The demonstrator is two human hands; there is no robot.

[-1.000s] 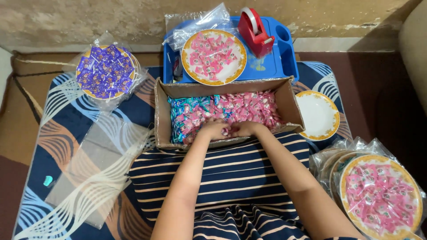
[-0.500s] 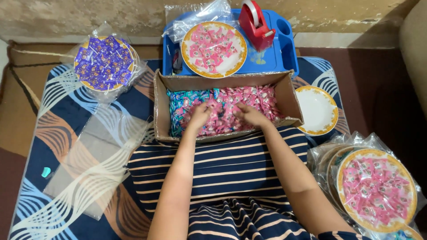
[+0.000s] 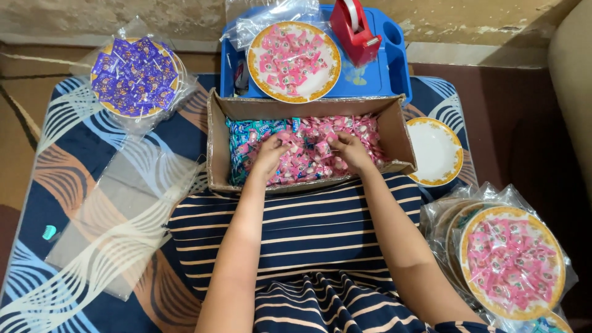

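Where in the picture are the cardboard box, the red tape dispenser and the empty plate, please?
cardboard box (image 3: 217, 148): head view, on its bare left wall.
red tape dispenser (image 3: 351, 34): head view, on its red body.
empty plate (image 3: 435, 151): head view, on its white middle.

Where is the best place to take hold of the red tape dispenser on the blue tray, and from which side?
Probably grip the red tape dispenser across its narrow body, just below the tape roll, coming from above. It stands upright on the blue tray, its top is free, and its flat sides suit the fingers. The plate of pink sweets crowds its left, so a side approach looks awkward.
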